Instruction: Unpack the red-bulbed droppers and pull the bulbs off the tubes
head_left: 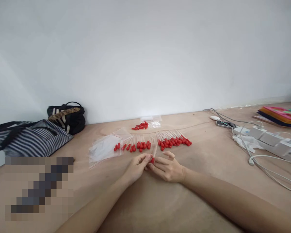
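A pale tan surface [208, 181] runs back to a plain white wall [145, 48]. Across its middle lies a row of thin clear droppers with red rubber bulbs [169, 141], laid side by side with the bulbs towards the person.

Just in front of that row the two bare hands meet. The left hand [135, 168] and the right hand [168, 168] both pinch one more clear dropper with a red bulb [152, 160] at its bulb end. Its thin tube points up towards the row.

Left of the row, touching its end, lie flat clear plastic zip bags [104, 149]. Behind the row sits a small heap of loose red bulbs [141, 126] beside another clear bag [153, 121].

Far left of the row stand a grey-and-black striped cloth bag [29, 137] and a black handbag with pale stripes [68, 118] against the wall. Well to the right of the row are a white power strip with chargers and trailing white cables [269, 139], and beyond it a stack of bright coloured sheets [281, 116].
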The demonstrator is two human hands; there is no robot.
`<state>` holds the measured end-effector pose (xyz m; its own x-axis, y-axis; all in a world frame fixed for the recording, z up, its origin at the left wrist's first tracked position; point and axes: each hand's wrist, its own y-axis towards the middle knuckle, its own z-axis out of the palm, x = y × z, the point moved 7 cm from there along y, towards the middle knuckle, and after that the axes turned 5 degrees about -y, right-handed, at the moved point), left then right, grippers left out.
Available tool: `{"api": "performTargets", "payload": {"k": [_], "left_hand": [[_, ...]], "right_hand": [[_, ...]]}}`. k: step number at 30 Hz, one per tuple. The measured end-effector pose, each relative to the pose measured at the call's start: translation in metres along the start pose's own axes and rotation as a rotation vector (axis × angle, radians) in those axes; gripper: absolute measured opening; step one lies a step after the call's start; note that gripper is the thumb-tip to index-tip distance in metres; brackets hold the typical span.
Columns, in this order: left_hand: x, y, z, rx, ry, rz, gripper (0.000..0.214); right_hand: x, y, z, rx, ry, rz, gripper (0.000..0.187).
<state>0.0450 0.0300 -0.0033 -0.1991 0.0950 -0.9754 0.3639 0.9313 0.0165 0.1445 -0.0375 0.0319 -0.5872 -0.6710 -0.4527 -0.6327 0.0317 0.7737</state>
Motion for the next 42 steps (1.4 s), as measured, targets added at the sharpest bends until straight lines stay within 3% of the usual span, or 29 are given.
{"api": "performTargets", "payload": {"k": [3, 6, 9, 13, 20, 26, 31, 42], "left_hand": [[-0.001, 0.0, 0.005, -0.002, -0.059, -0.005, 0.03], [-0.001, 0.002, -0.002, -0.061, 0.069, 0.073, 0.022], [-0.01, 0.001, -0.006, -0.098, 0.39, 0.26, 0.019], [-0.021, -0.006, 0.004, -0.033, 0.658, 0.513, 0.022], [-0.023, -0.009, 0.009, -0.018, 0.652, 0.676, 0.02], [-0.022, -0.007, 0.008, -0.066, 0.707, 0.672, 0.016], [-0.017, -0.003, 0.006, -0.104, 0.835, 0.592, 0.015], [-0.017, -0.001, 0.006, -0.07, 0.719, 0.528, 0.018]], "right_hand": [[0.001, 0.001, 0.003, 0.049, 0.043, -0.001, 0.02], [-0.005, -0.002, 0.007, 0.079, 0.058, 0.043, 0.016], [-0.018, -0.011, 0.006, 0.077, -0.003, 0.133, 0.013], [-0.033, -0.021, 0.008, 0.105, -0.019, 0.2, 0.013], [-0.04, -0.023, 0.025, 0.267, 0.174, 0.272, 0.024], [-0.04, -0.022, 0.028, 0.304, 0.24, 0.367, 0.026], [-0.039, -0.023, 0.027, 0.304, 0.234, 0.332, 0.028], [-0.038, -0.026, 0.03, 0.336, 0.244, 0.325, 0.028]]}}
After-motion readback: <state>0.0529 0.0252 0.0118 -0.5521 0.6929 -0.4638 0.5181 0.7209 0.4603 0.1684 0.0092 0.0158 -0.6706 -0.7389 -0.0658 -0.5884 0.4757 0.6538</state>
